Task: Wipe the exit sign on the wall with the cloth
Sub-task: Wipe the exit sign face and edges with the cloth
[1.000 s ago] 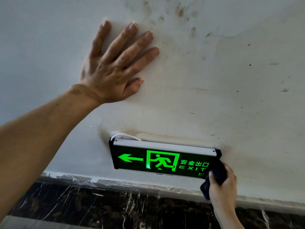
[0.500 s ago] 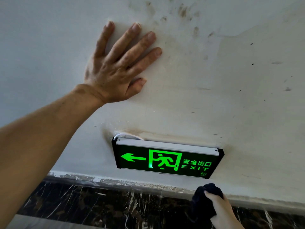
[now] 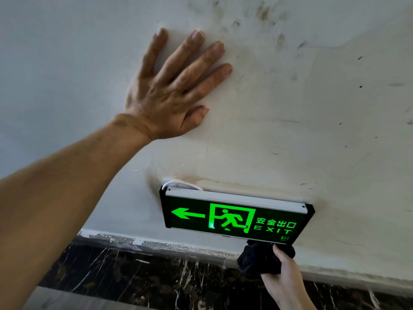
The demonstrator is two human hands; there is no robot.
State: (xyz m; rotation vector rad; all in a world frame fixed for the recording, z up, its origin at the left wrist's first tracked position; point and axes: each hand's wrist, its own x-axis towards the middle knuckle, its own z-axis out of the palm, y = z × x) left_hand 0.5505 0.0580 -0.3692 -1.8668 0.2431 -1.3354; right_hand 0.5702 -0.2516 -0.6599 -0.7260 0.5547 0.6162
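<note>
I am facing a stained white wall (image 3: 312, 113), bracing my left hand (image 3: 169, 92) flat on it, fingers spread, likely for balance. The lit green exit sign (image 3: 234, 217) is hanging below. My right hand (image 3: 285, 280) is bunching a black cloth (image 3: 257, 260) against the sign's lower right edge.

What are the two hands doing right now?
Left hand: open, flat on the wall.
Right hand: closed, holding the dark cloth under the exit sign.

Black exit sign (image 3: 234, 217) glowing green, black cloth (image 3: 259, 258), white brown-smudged wall (image 3: 312, 130), black white-veined marble skirting (image 3: 156, 278)
</note>
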